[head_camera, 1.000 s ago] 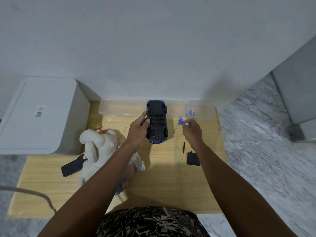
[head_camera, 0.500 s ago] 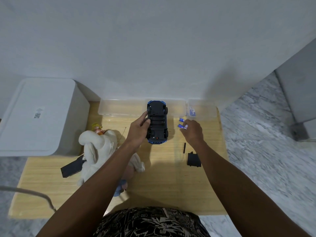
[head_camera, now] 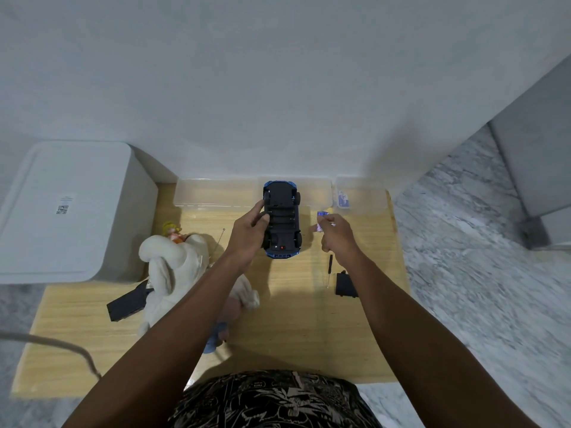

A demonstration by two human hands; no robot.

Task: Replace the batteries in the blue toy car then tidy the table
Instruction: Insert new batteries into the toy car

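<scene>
Part of the black battery cover (head_camera: 345, 284) lies hidden under the right forearm, just nearer the person than the right hand (head_camera: 336, 232). A small screwdriver (head_camera: 329, 270) lies beside the cover, also just behind that hand. The stuffed toy (head_camera: 173, 270) is partly covered by the left forearm, and a black remote (head_camera: 126, 303) pokes out from under it. What the clear container (head_camera: 361, 196) beyond the right hand holds is too small to make out.

The blue toy car (head_camera: 282, 219) lies upside down on the wooden counter (head_camera: 296, 329), directly between the two hands. The left hand (head_camera: 248, 233) grips its left side, fingers curled against the underside. Its black belly faces up, showing an open battery bay with ribbed slots; a blue bumper shows at each end.

The right hand, just right of the car and not touching it, pinches a small blue battery (head_camera: 319, 228) at its fingertips. A second blue battery (head_camera: 322, 213) lies on the counter just beyond those fingers. A long clear tray (head_camera: 216, 196) sits beyond the left hand, against the wall.
</scene>
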